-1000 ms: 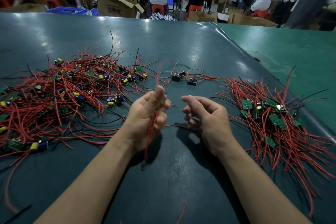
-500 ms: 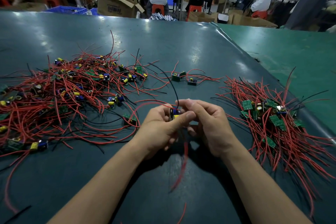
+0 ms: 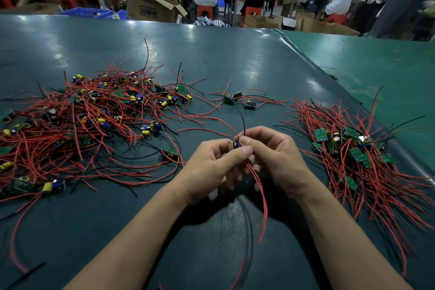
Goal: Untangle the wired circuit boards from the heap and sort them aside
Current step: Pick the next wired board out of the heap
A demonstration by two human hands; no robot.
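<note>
Here both hands met over the middle of the dark green rubber-topped table (image 3: 211, 59), pinching one small circuit board with a blue component (image 3: 236, 144) between them: the left hand (image 3: 211, 167) with thumb laid across it, the right hand (image 3: 277, 158) with fingertips curled on its far edge. Its red wire (image 3: 260, 195) hung toward the person and a black wire (image 3: 243, 122) arched away. To do this well, I judged, the board should be held steady while each lead was drawn straight, not tugged. The tangled heap of red-wired boards (image 3: 82, 125) lay left, the sorted pile of green boards (image 3: 353, 155) right. Half a second before, the hands gripped likewise, but the red lead swung more.
</note>
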